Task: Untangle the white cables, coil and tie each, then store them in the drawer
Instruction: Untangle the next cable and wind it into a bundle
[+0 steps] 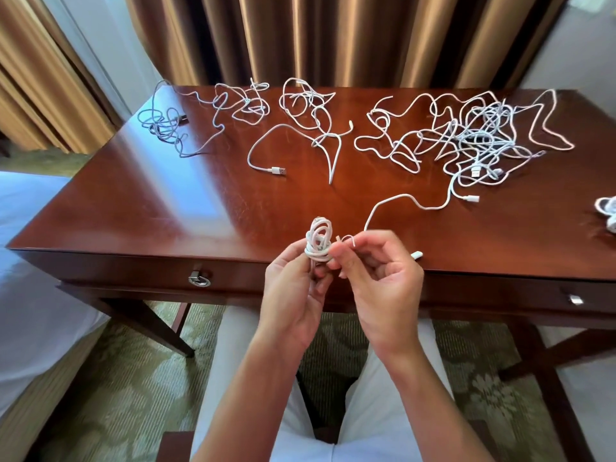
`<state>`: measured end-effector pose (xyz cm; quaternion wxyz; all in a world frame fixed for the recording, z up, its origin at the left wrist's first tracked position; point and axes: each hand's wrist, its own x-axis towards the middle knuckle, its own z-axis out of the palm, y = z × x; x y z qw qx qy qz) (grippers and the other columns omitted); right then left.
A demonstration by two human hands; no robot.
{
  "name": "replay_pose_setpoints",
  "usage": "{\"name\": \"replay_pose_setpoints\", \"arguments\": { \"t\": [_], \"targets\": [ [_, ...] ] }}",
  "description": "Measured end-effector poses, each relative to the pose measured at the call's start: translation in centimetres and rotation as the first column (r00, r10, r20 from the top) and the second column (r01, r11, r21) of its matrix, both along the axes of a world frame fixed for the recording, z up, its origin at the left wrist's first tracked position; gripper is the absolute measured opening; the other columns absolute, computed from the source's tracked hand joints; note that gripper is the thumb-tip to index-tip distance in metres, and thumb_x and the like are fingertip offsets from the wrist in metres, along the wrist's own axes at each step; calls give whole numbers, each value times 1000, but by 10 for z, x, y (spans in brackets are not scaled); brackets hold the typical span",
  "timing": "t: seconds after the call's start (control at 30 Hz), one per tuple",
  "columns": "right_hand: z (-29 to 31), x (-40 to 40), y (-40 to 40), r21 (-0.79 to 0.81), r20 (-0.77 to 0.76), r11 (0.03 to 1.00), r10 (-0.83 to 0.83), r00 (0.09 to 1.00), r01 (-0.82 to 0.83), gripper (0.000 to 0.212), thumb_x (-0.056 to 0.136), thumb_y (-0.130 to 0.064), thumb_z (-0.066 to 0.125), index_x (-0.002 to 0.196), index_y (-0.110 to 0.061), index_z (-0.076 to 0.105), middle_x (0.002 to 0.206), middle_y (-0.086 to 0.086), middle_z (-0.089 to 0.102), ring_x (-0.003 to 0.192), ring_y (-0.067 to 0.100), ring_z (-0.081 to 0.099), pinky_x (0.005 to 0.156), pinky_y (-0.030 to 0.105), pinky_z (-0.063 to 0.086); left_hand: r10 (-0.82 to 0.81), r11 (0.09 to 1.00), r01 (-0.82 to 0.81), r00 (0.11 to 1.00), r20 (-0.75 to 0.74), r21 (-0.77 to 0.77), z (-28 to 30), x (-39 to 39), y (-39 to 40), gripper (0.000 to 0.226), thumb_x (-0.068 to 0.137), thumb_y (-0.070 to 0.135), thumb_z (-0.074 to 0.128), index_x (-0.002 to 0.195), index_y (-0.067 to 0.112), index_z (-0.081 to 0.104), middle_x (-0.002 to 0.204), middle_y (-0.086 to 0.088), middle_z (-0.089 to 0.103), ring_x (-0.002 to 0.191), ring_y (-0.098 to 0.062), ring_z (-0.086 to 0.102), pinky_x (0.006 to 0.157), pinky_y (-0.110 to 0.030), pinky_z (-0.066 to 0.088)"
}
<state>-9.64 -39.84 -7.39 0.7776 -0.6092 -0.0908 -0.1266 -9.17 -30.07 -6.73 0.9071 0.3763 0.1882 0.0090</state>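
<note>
Your left hand (293,288) grips the small coiled bundle of thin white cable (319,241) just in front of the glossy dark wooden desk (166,195), above its front edge; your right hand (376,278) pinches the loose tail beside the coil. Judging by its slack loops, the cable is light, limp and a little springy, so hold it at the wrapped waist. The coil's long axis stands roughly upright, loops pointing toward the desk's far side.

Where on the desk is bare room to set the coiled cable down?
Bare wood on the desk's near-left, between its front edge and the cable with the USB plug. Crowded: the far right, under the big tangle, and the back edge.
</note>
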Motion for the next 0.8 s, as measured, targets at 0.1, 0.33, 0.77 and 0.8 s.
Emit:
{"name": "replay_pose_setpoints", "arguments": {
  "t": [0.1,0.33,0.77,0.8],
  "targets": [
    [0,-2,2,-43,-41,999,-34,999,32,10,81,-9,80,86,-9,72,79,8,75,70,22,73,68,28,58,113,991,-114,993,11,72,0,-2,-7,22,92,-11,52,88,4,67,64,-3,63,51,-6,47,47,-14,41],
    [6,-10,5,58,-157,997,-34,987,44,7,85,-2,77,90,0,73,81,9,77,75,21,76,71,23,58,230,749,-341,938,260,568,-7,-5,-16,27,100,-3,45,88,10,65,79,-4,71,69,-12,62,62,-27,49],
    [15,-11,-7,209,-219,975,-23,975,70,33,89,10,66,95,-10,42,79,8,74,75,22,75,75,24,57,-81,342,-470,848,524,814,-10,-6,1,26,97,-8,49,100,11,67,104,-3,56,88,-19,62,70,-27,51],
    [14,-12,-6,222,-221,972,-28,975,78,32,89,10,66,94,-10,42,79,7,74,75,21,74,76,23,57,-109,365,-458,844,525,811,-12,-6,2,26,97,-8,48,102,10,66,104,-3,58,88,-19,62,71,-28,50]
  ]
}}
